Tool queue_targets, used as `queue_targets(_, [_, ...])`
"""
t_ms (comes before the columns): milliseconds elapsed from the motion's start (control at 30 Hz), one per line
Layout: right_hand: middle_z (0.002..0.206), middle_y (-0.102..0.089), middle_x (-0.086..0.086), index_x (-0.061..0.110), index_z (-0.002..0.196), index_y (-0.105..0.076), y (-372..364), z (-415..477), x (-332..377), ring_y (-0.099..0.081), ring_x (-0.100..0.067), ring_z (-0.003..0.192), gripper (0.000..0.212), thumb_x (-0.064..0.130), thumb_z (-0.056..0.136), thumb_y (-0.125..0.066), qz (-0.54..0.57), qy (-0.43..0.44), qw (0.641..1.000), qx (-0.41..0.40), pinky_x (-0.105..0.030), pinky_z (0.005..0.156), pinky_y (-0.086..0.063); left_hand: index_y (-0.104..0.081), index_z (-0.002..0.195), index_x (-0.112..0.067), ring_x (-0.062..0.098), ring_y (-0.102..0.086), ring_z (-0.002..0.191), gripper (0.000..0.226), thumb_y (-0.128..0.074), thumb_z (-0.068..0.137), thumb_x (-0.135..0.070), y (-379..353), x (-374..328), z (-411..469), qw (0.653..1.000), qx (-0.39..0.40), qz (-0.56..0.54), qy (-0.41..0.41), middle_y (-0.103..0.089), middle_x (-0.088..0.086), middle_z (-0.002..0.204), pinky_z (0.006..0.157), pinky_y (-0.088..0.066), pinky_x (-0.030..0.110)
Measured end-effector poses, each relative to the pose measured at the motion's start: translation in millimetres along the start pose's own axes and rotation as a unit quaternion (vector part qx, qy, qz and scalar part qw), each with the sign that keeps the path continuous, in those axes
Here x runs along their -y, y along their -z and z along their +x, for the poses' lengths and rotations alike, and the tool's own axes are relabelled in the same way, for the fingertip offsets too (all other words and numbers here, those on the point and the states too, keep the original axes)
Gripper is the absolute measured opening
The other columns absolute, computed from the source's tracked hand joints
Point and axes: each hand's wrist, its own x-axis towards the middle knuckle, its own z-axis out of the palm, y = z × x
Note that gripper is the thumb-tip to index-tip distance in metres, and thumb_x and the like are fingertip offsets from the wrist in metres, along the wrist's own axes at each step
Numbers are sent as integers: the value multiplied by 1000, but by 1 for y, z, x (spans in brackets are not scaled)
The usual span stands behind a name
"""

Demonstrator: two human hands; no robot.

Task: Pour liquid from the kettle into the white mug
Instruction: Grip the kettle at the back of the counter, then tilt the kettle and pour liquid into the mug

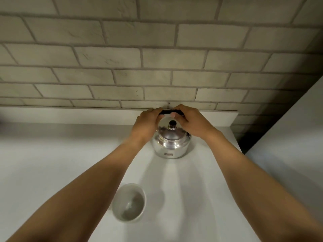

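Observation:
A shiny metal kettle (171, 145) with a black lid knob stands on the white counter near the back wall. Its black handle (168, 112) arches over the lid. My left hand (146, 124) grips the handle's left end and my right hand (190, 122) grips its right end, fingers curled around it. The kettle rests upright on the counter. Its spout is hidden. Nearer to me, a white mug (129, 202) stands upright and looks empty, just right of my left forearm.
The white counter (52, 163) runs left and toward me. A grey brick wall (157, 58) rises right behind the kettle, with a low white ledge (87, 116) at its foot. A white panel (288, 145) closes off the right side.

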Motion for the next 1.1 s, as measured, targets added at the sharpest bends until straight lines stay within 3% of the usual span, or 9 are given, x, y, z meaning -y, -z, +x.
queue_targets(133, [78, -65, 33, 44, 103, -64, 23, -25, 28, -60, 14, 82, 15, 52, 100, -52, -19, 28, 999, -39, -5, 65, -39, -65, 124, -18, 31, -64, 91, 25, -51, 108, -31, 25, -28, -28, 999, -21, 16, -28, -65, 4, 93, 73, -49, 37])
queue_targets(233, [79, -66, 27, 37, 103, -68, 40, -55, 50, -60, 12, 82, 21, 50, 99, -52, -24, 55, 996, -67, -7, 67, -40, -66, 122, -15, 36, -63, 88, 24, -53, 107, -27, 47, -51, -57, 997, -36, 34, -58, -59, 4, 85, 73, -52, 42])
queue_targets(367, [70, -61, 23, 23, 105, -73, 54, -101, 76, -59, 8, 72, 23, 40, 100, -59, -26, 75, 991, -107, -6, 61, -37, -67, 127, -17, 35, -65, 94, 26, -54, 107, -27, 69, -76, -98, 996, -41, 6, -83, -71, 10, 102, 82, -53, 46])
queue_targets(500, [67, -62, 29, 21, 104, -73, 63, -143, 94, -58, 5, 67, 19, 36, 101, -63, -21, 72, 991, -109, -7, 60, -36, -64, 134, -22, 28, -69, 93, 31, -56, 106, -33, 69, -86, -138, 993, -59, -23, -95, -72, 5, 110, 85, -56, 46])
queue_targets(567, [70, -61, 36, 20, 103, -73, 64, -158, 97, -59, 5, 66, 18, 36, 101, -64, -17, 68, 992, -103, -7, 60, -36, -55, 143, -25, 23, -67, 107, 42, -58, 104, -39, 59, -88, -164, 991, -80, -47, -97, -64, 1, 128, 87, -59, 44])
queue_targets(633, [63, -62, 26, 17, 101, -74, 64, -173, 100, -58, 3, 63, 19, 34, 100, -65, -9, 68, 992, -106, -8, 59, -36, -50, 147, -26, 22, -59, 122, 52, -61, 100, -45, 43, -88, -196, 985, -120, -28, -123, -54, -1, 142, 87, -59, 39])
queue_targets(800, [71, -65, 17, 18, 99, -74, 62, -202, 107, -60, 3, 66, 23, 39, 100, -64, -6, 73, 992, -103, -7, 61, -37, -65, 139, -17, 36, -57, 128, 51, -65, 97, -47, 0, -80, -255, 960, -166, 76, -213, -61, 11, 144, 104, -50, 46])
queue_targets(967, [78, -73, 6, 23, 101, -73, 57, -218, 109, -66, -9, 73, 32, 50, 99, -58, -4, 80, 992, -95, -18, 63, -47, -60, 144, -23, 42, -55, 135, 57, -56, 98, -56, -13, -81, -276, 971, -120, 101, -182, -62, 5, 147, 105, -51, 53])
queue_targets(1100, [83, -75, 5, 22, 103, -74, 53, -224, 110, -67, -11, 76, 36, 52, 99, -55, -5, 71, 993, -91, -25, 65, -49, -58, 146, -18, 33, -52, 142, 52, -52, 103, -48, -15, -81, -284, 980, -102, 55, -164, -58, 8, 150, 114, -45, 51])
